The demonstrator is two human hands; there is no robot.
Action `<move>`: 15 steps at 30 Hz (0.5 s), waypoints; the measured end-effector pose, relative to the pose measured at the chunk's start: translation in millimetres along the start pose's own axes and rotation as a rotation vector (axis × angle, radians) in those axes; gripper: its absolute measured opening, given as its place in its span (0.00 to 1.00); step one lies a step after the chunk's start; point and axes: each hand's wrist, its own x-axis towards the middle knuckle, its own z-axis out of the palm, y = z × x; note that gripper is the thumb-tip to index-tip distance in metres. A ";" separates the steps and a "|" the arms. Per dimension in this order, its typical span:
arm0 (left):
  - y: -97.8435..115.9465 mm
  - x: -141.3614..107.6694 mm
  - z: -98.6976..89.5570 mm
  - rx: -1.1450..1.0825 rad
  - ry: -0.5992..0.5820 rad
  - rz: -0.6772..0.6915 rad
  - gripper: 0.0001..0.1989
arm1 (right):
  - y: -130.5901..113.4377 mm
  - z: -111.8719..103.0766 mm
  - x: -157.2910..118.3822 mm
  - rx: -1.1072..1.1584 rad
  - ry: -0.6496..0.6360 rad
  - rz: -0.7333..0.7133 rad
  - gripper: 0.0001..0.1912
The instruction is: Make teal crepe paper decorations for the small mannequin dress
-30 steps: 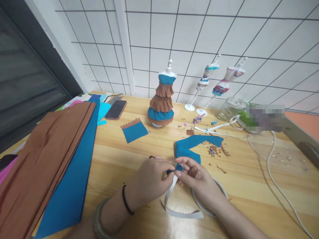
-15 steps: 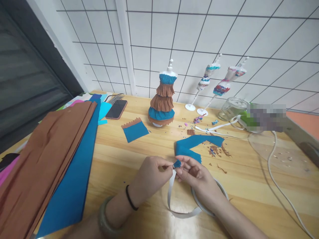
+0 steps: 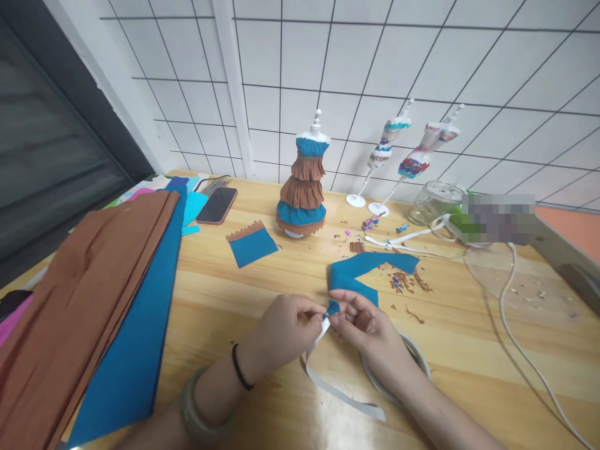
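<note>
A small pleated piece of blue crepe paper (image 3: 333, 307) is held between my two hands over the table. My left hand (image 3: 284, 325) pinches its gathered lower end together with the top of a white tape strip (image 3: 328, 381). That strip hangs in a curve, its free end lying on the wood. Thumb and fingers of my right hand (image 3: 368, 328) close on the fanned side of the blue piece. Partly hidden under the right hand lies a tape roll (image 3: 422, 353). A bent blue paper strip (image 3: 356, 275) lies just beyond my fingers.
A mini dress form (image 3: 307, 181) in a blue and brown tiered dress stands ahead, with two bare-skirted forms (image 3: 415, 162) to its right. Brown crepe paper (image 3: 89, 275) covers the left side near a phone (image 3: 217, 206). Paper scraps (image 3: 403, 281) and a white cable (image 3: 529, 356) lie right.
The tape strip's lower end has come away from the roll and swung down onto the table. Both hands stay nearly in place, pinching the blue piece.
</note>
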 end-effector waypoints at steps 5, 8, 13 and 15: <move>0.8 0.3 -1.1 0.002 -0.029 -0.002 0.13 | 1.9 0.2 0.8 -0.009 0.016 -0.019 0.20; 0.5 0.0 0.8 0.037 -0.013 0.010 0.13 | 3.6 -0.3 0.5 -0.019 0.005 -0.031 0.19; -0.9 0.5 3.9 0.221 0.076 0.136 0.11 | 4.0 -0.7 -0.1 -0.018 -0.029 -0.040 0.18; -1.7 1.3 4.1 0.296 0.118 0.172 0.10 | 3.6 0.0 0.2 -0.001 -0.021 -0.041 0.18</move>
